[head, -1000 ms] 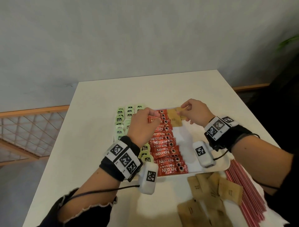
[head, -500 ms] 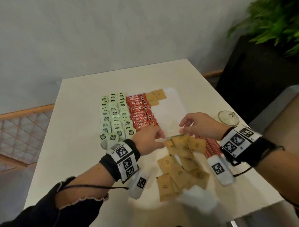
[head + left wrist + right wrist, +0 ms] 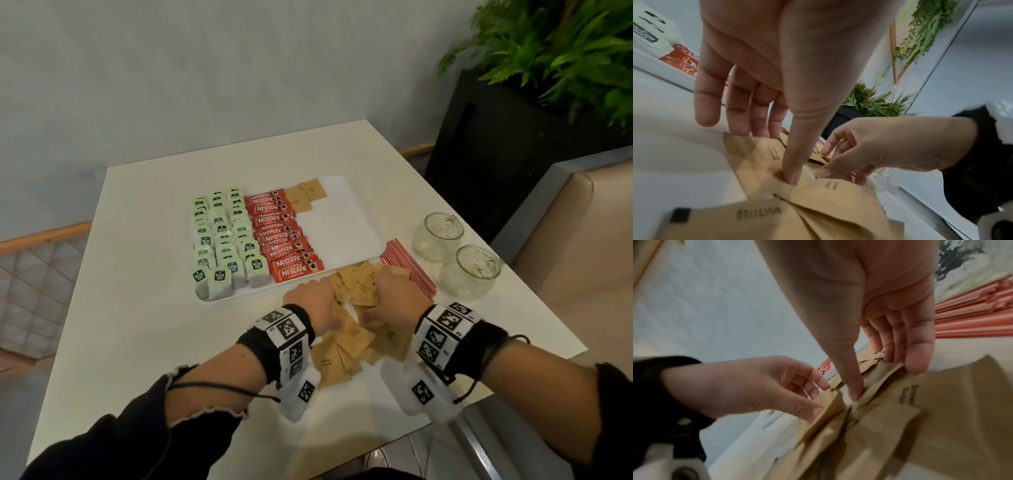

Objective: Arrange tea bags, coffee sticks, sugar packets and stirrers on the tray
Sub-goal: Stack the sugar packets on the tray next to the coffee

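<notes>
Sugar packets [image 3: 356,334] loose on the bench: your left hand [image 3: 317,301] and right hand [image 3: 394,298], back from the tray [image 3: 346,226], now pinch fresh ones

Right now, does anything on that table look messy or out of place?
Yes: the brown sugar packets lie in a jumbled, overlapping heap off the tray, under both hands. Only a few sit on the tray beside the neat coffee sticks. The stirrers lie on the table.

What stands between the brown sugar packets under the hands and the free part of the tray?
Nothing visible: the sugar packets lie beside the tray's near edge, and its bare white area is open. Stirrers lie off to the right.
</notes>
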`<control>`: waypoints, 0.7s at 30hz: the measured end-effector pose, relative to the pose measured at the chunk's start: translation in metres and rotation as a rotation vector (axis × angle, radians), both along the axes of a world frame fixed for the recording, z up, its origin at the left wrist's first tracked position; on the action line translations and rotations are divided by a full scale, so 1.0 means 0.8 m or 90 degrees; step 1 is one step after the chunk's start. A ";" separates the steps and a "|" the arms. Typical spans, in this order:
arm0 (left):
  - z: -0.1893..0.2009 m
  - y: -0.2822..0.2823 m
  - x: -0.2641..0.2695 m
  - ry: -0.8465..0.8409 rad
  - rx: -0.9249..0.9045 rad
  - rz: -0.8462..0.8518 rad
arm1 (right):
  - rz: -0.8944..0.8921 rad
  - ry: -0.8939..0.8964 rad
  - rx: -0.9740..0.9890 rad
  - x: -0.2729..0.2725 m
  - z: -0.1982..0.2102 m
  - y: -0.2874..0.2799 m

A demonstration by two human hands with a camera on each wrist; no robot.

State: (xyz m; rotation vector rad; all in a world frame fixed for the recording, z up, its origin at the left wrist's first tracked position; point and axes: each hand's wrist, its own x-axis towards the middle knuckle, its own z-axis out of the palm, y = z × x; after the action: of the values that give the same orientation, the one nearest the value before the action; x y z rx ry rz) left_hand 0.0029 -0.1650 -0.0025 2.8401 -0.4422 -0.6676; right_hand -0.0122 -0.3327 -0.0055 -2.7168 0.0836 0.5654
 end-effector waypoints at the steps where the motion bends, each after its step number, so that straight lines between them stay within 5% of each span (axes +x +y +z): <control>1: 0.000 0.001 0.000 0.008 -0.001 0.003 | -0.017 0.005 0.016 0.000 0.000 0.001; 10: 0.038 0.048 0.017 0.013 -0.107 -0.004 | -0.097 0.101 0.156 0.007 0.021 -0.030; 16: 0.032 0.039 -0.022 0.204 -0.073 -0.098 | -0.094 0.056 0.378 -0.004 0.045 -0.018; 21: 0.008 0.033 -0.039 0.159 -0.036 -0.085 | -0.004 0.023 0.223 -0.018 0.011 0.011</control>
State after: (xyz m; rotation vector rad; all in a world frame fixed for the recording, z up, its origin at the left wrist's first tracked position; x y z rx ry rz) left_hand -0.0283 -0.1382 0.0041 2.6450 -0.5993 -1.0039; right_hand -0.0266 -0.3241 0.0035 -2.3659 0.0017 0.5676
